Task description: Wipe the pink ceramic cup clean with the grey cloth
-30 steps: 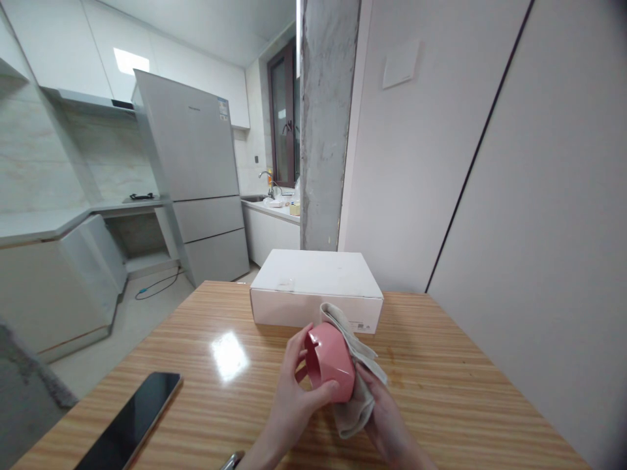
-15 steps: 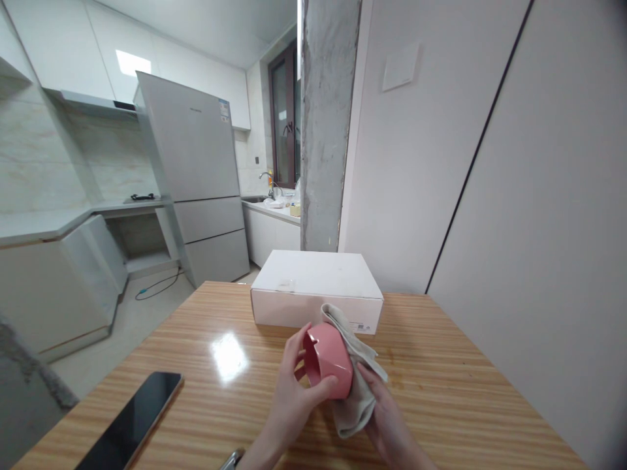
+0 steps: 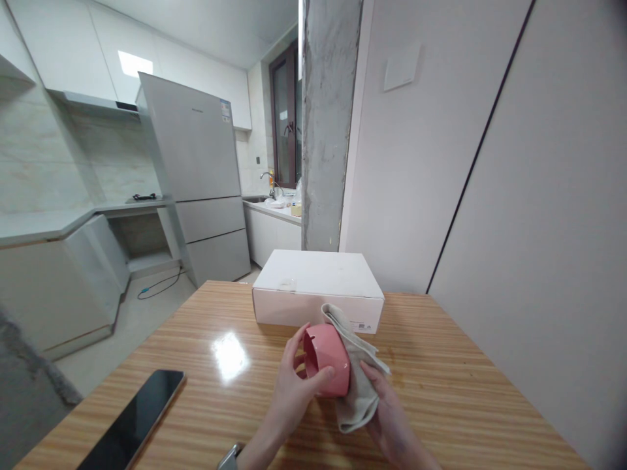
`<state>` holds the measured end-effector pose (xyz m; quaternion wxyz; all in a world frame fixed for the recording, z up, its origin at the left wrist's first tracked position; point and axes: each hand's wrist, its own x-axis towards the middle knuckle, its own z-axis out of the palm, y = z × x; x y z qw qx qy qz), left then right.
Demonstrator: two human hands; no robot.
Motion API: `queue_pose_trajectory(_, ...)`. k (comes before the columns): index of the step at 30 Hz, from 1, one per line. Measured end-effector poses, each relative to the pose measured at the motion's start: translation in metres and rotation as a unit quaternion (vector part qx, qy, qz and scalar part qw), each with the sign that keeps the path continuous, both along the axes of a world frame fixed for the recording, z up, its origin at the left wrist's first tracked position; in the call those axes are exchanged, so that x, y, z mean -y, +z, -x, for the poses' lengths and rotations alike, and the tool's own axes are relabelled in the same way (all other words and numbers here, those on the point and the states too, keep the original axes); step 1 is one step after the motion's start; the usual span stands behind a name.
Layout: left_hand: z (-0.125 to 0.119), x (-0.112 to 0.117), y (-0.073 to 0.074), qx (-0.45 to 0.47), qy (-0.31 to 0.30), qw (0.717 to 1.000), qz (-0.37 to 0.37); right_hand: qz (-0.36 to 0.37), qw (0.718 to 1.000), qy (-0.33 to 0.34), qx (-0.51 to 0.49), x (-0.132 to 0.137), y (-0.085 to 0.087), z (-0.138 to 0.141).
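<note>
The pink cup [image 3: 333, 359] is in the person's hands above the table [image 3: 450, 398], lying on its side: its mouth opens toward 9 o'clock, its base faces 3, and its axis runs between the two. A small notch shows in the rim. The left hand [image 3: 292, 386] pinches the cup's wall, thumb outside, fingers curled about the mouth. The right hand [image 3: 389, 414] grips the cloth [image 3: 358, 395] between thumb and fingers, against the base; the folded cloth stretches from 11 to 5 o'clock. At 12 from the cup sits the box [image 3: 318, 271], its label [image 3: 361, 326] too small to read. The phone [image 3: 134, 418] lies at 8, its screen dark. At 10, the fridge [image 3: 196, 153] carries an illegible logo [image 3: 197, 111] and a blue-and-white sticker [image 3: 225, 111].
</note>
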<state>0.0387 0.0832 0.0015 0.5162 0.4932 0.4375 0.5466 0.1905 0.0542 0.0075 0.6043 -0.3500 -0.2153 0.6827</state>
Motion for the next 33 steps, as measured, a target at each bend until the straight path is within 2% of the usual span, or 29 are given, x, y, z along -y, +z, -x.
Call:
queue_pose_trajectory(5, 0.002, 0.008, 0.008, -0.134, 0.022, 0.980, -0.148, 0.039, 0.997, 0.011, -0.065, -0.002, 0.013, -0.003)
queue_pose_trajectory(9, 0.000, 0.010, 0.007, -0.172, 0.044, 0.962, -0.205, 0.039, 0.992, 0.030, -0.114, -0.003, 0.015, -0.004)
queue_pose_trajectory(13, 0.000, 0.008, 0.006, -0.138, 0.078, 0.970, -0.182, 0.035, 0.990, 0.056, -0.126, -0.003, 0.013, -0.006)
queue_pose_trajectory(18, 0.002, 0.008, 0.010, -0.095, 0.036, 0.985, -0.140, 0.038, 0.992, 0.027, -0.118, 0.003, 0.014, -0.015)
queue_pose_trajectory(21, 0.002, 0.008, 0.008, -0.086, 0.036, 0.986, -0.140, 0.059, 0.993, -0.008, -0.103, 0.012, 0.011, -0.039)
queue_pose_trajectory(24, 0.001, 0.009, 0.008, -0.087, 0.032, 0.985, -0.145, 0.111, 0.988, -0.038, -0.103, 0.024, 0.006, -0.082)
queue_pose_trajectory(26, 0.000, 0.010, 0.010, -0.090, 0.022, 0.985, -0.142, 0.174, 0.980, 0.002, -0.102, 0.035, 0.005, -0.114)
queue_pose_trajectory(29, -0.005, 0.013, 0.017, -0.088, 0.001, 0.988, -0.130, 0.204, 0.974, 0.064, -0.075, 0.055, 0.009, -0.151)
queue_pose_trajectory(31, -0.010, 0.016, 0.020, -0.082, -0.014, 0.989, -0.121, 0.216, 0.973, 0.087, -0.010, 0.069, 0.012, -0.165)
queue_pose_trajectory(33, -0.016, 0.019, 0.021, -0.078, -0.031, 0.990, -0.115, 0.222, 0.966, 0.067, 0.115, 0.079, 0.010, -0.175)
